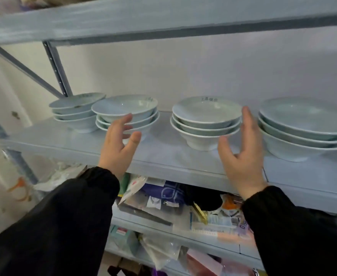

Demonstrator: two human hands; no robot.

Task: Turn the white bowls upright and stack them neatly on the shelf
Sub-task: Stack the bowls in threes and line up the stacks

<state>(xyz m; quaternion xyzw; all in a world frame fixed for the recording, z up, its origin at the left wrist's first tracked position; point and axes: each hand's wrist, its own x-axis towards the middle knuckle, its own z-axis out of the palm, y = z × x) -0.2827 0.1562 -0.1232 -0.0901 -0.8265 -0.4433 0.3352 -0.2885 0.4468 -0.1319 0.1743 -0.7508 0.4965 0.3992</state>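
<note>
Facing the shelf (163, 154), white bowls (76, 111) upright in four stacks along it, your left hand (119, 142) raised before the second stack (123, 108), fingers spread wide, empty, your right hand (243, 156) splayed, empty, between the third stack (205, 116) and fourth stack (305, 126)

You had a pale wall (203, 66) beyond your left hand (119, 142) and right hand (241, 154). A grey-blue metal shelf (173, 156) ran beneath both. Its slotted post (57, 70) rose up-left of the left hand, and another board (163, 18) hung overhead.

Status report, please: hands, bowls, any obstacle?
Left hand open, right hand open, both empty. White bowls upright, four stacks on shelf. No obstacle seen.
</note>
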